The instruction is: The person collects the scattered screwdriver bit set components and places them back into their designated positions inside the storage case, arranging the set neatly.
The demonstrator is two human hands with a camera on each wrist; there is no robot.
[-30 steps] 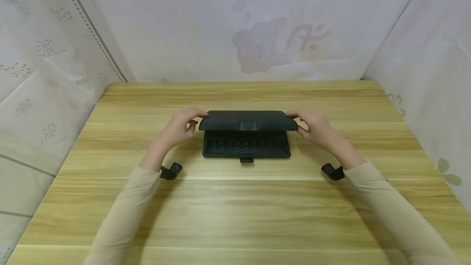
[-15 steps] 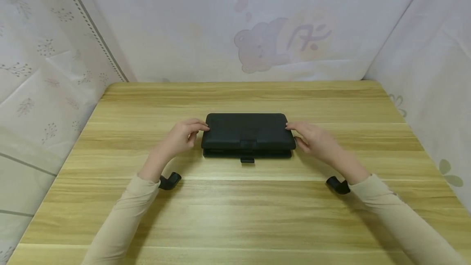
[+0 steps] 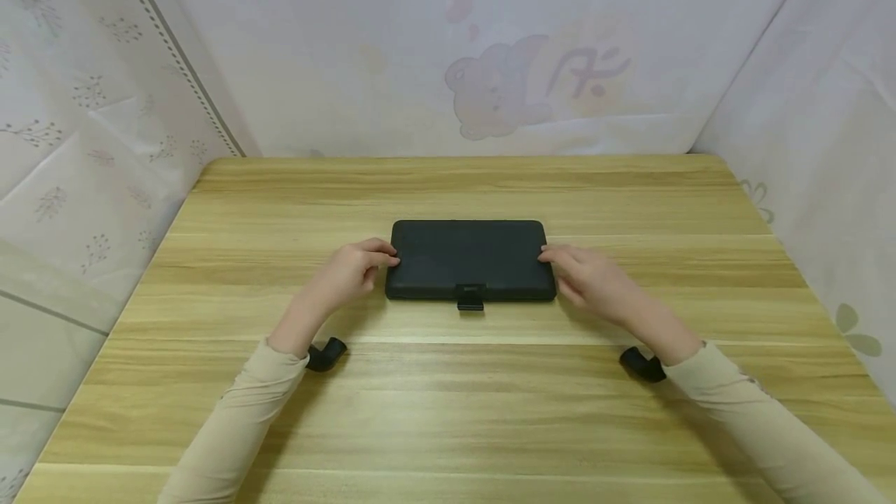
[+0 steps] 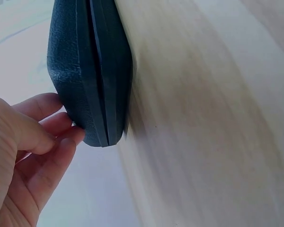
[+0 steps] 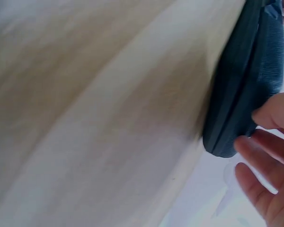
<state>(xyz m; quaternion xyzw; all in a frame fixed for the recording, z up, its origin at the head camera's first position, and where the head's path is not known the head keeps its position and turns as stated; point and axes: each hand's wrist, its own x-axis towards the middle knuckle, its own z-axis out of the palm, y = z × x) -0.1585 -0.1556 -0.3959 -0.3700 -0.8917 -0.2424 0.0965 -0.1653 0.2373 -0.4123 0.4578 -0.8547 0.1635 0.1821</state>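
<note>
A black hard-shell case (image 3: 467, 255) with a textured lid lies flat on the table, its lid down over the base. A thin seam runs along the side of the case (image 4: 92, 71) in the left wrist view. At its front middle, a small latch (image 3: 470, 305) sticks out toward me. My left hand (image 3: 348, 274) touches the left side of the lid with its fingertips. On the opposite side, my right hand (image 3: 591, 278) rests its fingertips on the lid's right edge, thumb beside the case (image 5: 248, 80).
The wood-grain table (image 3: 448, 418) reaches toward me from the case. A pale printed cloth (image 3: 336, 45) hangs behind it and at both sides. A black wrist mount (image 3: 327, 354) sits under the left sleeve, another mount (image 3: 642, 365) under the right.
The raised lid has come down over the base, hiding the slotted interior. Both hands have moved down and toward me with it, passing from holding its corners to touching its sides.
</note>
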